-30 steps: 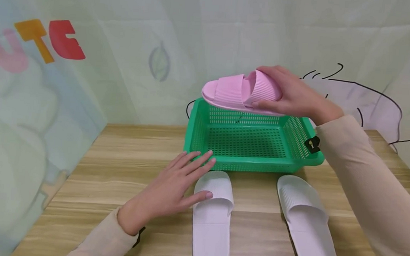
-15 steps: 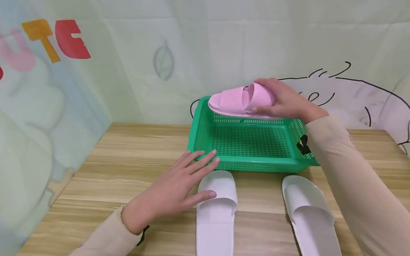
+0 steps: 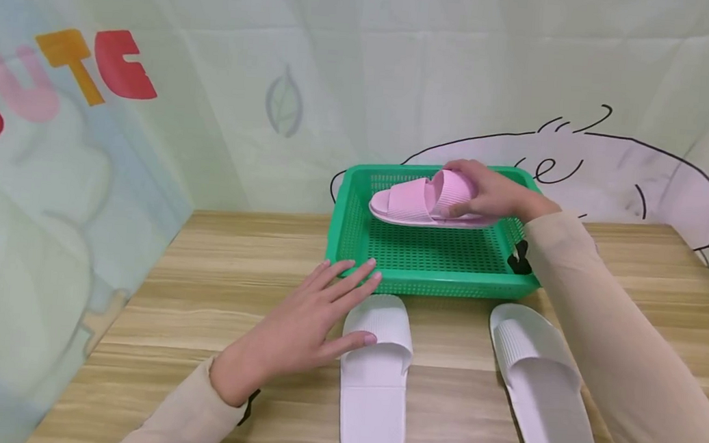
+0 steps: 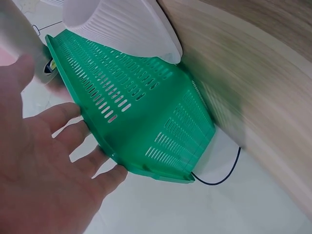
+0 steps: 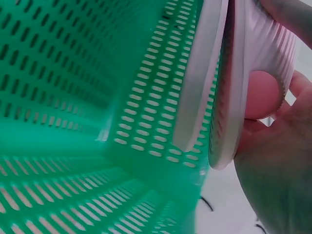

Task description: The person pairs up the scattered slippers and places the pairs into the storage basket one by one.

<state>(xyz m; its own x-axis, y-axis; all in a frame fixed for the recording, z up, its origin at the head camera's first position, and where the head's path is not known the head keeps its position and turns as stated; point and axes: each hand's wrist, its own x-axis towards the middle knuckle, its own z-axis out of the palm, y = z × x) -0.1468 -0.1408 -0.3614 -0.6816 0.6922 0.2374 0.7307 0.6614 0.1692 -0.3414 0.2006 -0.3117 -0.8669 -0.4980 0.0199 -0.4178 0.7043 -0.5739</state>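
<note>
My right hand [image 3: 489, 191] grips a pair of pink slippers [image 3: 410, 201], held together with one strap toward each end. They are within the green basket [image 3: 431, 276], above its floor toward the back wall. Two soles [image 5: 229, 92] show side by side in the right wrist view, close to the slotted wall. With fingers spread and straight, my left hand [image 3: 298, 327] touches the basket's front left rim. In the left wrist view its fingertips meet the rim of the green basket [image 4: 131, 141]. Below its thumb lies a white slipper [image 3: 372, 415].
A second white slipper [image 3: 554, 407] lies angled on the wooden table [image 3: 235, 254], in front of the basket's right side and beside my right sleeve [image 3: 619, 322]. Behind the table hangs a printed curtain [image 3: 364, 85].
My right hand has lowered the pink slippers from above the basket's back rim to inside the basket. My left hand has stayed at the front rim.
</note>
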